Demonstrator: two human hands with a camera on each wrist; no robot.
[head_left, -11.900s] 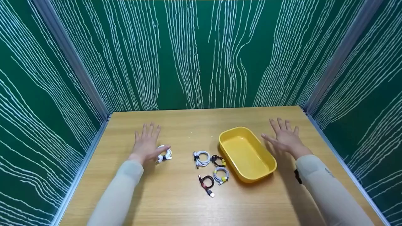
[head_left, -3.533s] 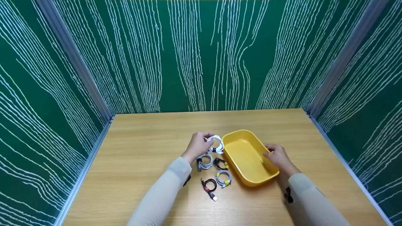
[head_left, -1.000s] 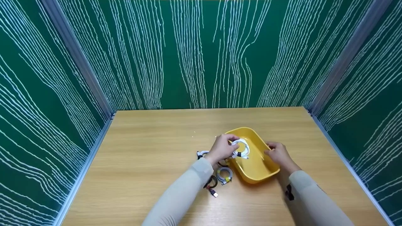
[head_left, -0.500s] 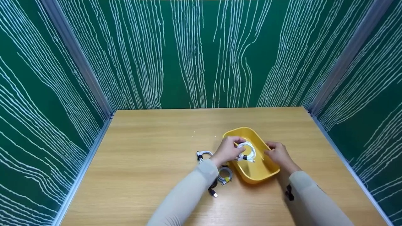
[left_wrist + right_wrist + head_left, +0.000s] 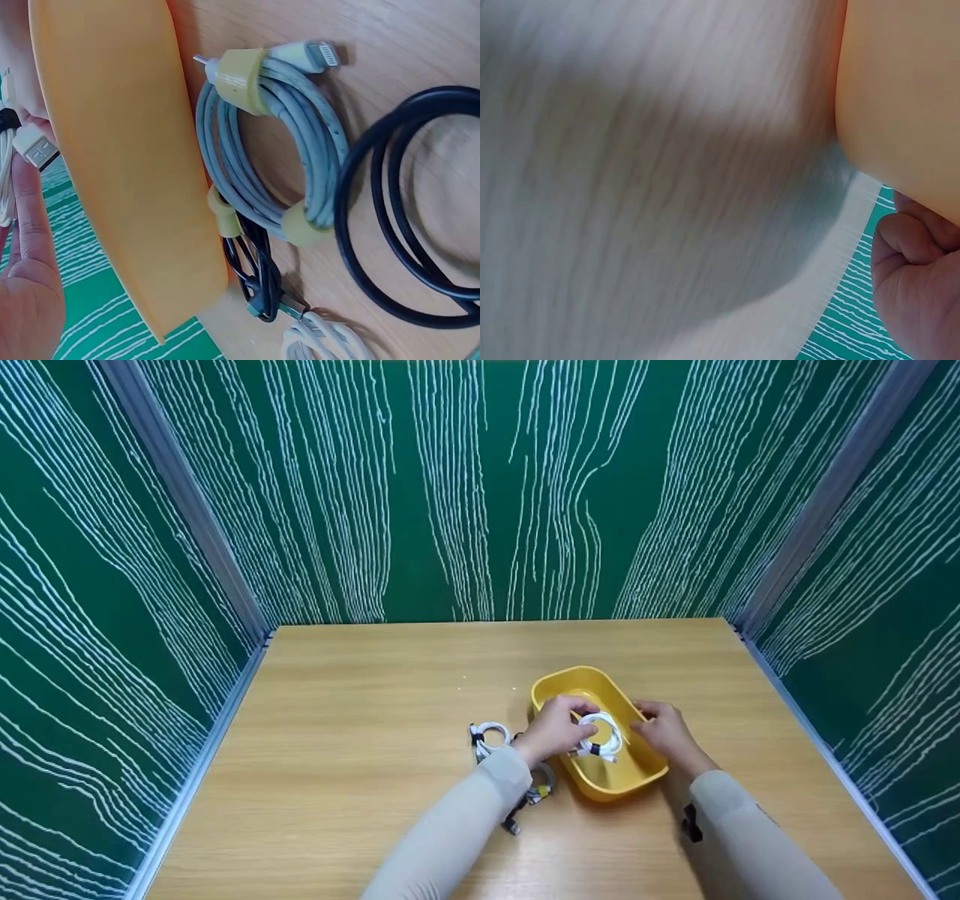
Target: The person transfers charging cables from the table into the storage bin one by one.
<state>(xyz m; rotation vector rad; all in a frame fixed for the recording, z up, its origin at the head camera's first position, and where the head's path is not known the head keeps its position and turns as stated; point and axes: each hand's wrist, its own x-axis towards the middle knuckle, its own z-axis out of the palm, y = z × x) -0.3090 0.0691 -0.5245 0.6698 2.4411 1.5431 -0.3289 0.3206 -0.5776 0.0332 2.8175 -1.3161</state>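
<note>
One white USB cable (image 5: pixel 606 751), coiled into a ring and bound with a black strap, was pinched between the thumb and fingers of my left hand (image 5: pixel 559 725); its flat metal plug showed in the left wrist view. Location: within the opening of a yellow plastic tub (image 5: pixel 630 769), inside the wall; whether the coil met the tub's floor, I could not tell. One right hand (image 5: pixel 666 735), mine, gripped the tub's right rim narrowly, thumb over the edge, fingers curled against the outer wall. Left of the tub, on the tabletop, four further coiled cables: one grey cable (image 5: pixel 304 135) with yellow ties and a slim Lightning-type plug, just beside the tub wall; one thin black cable (image 5: pixel 262 270) with a yellow tie, next to it; one thicker black cable (image 5: pixel 367 225) in wide loops, beside the grey; one whitish cable (image 5: pixel 478 739) with a black strap, farthest left, partly behind my forearm. Two pale sleeves (image 5: pixel 457 817), mine, the right one bearing a black band (image 5: pixel 691 823) at its underside. One wood-grain table (image 5: pixel 360 750) carried the lot. Surround: green walls (image 5: pixel 510 510) with wavy white lines, and two grey corner posts (image 5: pixel 180 502).
</note>
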